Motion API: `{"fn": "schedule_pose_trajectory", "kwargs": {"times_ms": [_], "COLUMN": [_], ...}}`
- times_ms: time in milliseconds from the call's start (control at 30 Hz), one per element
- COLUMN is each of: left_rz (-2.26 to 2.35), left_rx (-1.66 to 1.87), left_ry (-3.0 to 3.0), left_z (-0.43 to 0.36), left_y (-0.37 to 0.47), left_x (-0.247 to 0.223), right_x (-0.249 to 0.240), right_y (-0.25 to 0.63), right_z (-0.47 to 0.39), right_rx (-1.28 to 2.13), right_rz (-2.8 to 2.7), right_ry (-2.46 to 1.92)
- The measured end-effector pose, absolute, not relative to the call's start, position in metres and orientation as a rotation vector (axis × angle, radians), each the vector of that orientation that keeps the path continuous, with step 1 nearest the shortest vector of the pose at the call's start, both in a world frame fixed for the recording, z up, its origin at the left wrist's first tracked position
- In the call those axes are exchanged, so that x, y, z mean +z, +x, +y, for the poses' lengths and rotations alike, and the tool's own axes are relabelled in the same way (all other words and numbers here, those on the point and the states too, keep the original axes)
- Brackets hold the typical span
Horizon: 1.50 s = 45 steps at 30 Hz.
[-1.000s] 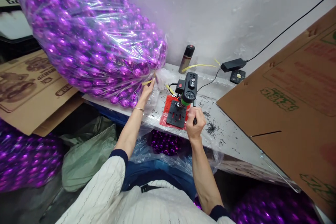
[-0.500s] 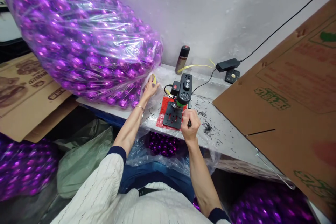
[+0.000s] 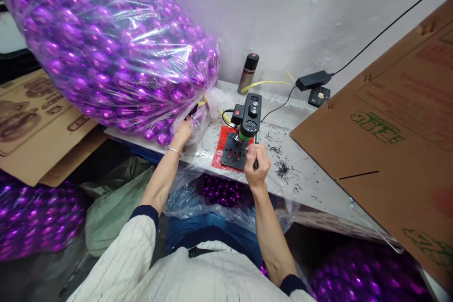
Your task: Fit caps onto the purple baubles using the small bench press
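My left hand (image 3: pixel 184 131) reaches into the open mouth of a big clear plastic bag (image 3: pixel 207 63) full of shiny purple balls (image 3: pixel 116 56). Its fingers are hidden by the bag's folds, so what they touch cannot be made out. A yellow strip (image 3: pixel 202 101) lies at the bag's mouth. My right hand (image 3: pixel 257 165) is closed around the black-ended lever handle (image 3: pixel 255 164) of a small black tabletop machine (image 3: pixel 250 115). The machine's slotted base plate (image 3: pixel 231 153) rests on a red sheet (image 3: pixel 217 159), and no ball shows on the plate.
Behind the machine stand a spray can (image 3: pixel 248 74) and a power adapter (image 3: pixel 313 80) with its cable. Small black bits (image 3: pixel 283 168) litter the white tabletop (image 3: pixel 311 188). A large cardboard box (image 3: pixel 375 160) bounds the right side. Below the table edge, more purple balls (image 3: pixel 222 191) sit in plastic.
My left hand has moved left and toward me, from beside the bag's mouth into it, and its fingers have gone out of sight. My right hand stays on the lever handle.
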<state>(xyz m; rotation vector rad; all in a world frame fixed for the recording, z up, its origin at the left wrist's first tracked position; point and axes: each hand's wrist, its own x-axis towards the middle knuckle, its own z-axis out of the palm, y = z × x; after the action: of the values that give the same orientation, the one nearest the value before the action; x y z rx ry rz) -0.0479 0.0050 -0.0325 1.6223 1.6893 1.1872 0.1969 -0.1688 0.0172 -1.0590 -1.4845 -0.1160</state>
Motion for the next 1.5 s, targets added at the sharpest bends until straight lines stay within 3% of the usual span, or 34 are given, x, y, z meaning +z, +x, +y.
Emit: {"fn": "schedule_pose_trajectory", "kwargs": {"times_ms": [167,267,433,567,733,933,1267,1500], "left_rz": [1.674,1.552,1.190,0.907,0.818,0.918,1.179,1.511], "left_rx": [0.951,1.086,1.435,1.473,1.353,1.543,1.214,1.029], "left_ry": [1.733,1.679,1.012,0.785,0.618,0.798,1.176,1.643], "left_z": [0.008,0.002,-0.024,-0.071,-0.121,-0.150,-0.119,-0.112], "left_y": [-0.041,-0.036,-0.035,-0.031,-0.001,0.035,0.064,0.078], "left_x": [-0.030,-0.025,0.000,0.010,-0.010,-0.037,-0.078,-0.081], "right_x": [0.017,0.018,0.017,0.020,0.030,0.036,0.033,0.032], "right_y": [0.196,0.197,0.198,0.200,0.202,0.202,0.203,0.203], "right_z": [-0.169,-0.169,-0.169,-0.169,-0.170,-0.171,-0.172,-0.172], "right_rx": [-0.134,-0.146,-0.147,-0.126,-0.115,-0.127,-0.147,-0.158], "right_rz": [-1.480,-1.509,-1.508,-1.504,-1.519,-1.540,-1.562,-1.562], "right_ry": [-1.049,-1.046,-1.057,-1.058,-1.069,-1.097,-1.087,-1.074]}}
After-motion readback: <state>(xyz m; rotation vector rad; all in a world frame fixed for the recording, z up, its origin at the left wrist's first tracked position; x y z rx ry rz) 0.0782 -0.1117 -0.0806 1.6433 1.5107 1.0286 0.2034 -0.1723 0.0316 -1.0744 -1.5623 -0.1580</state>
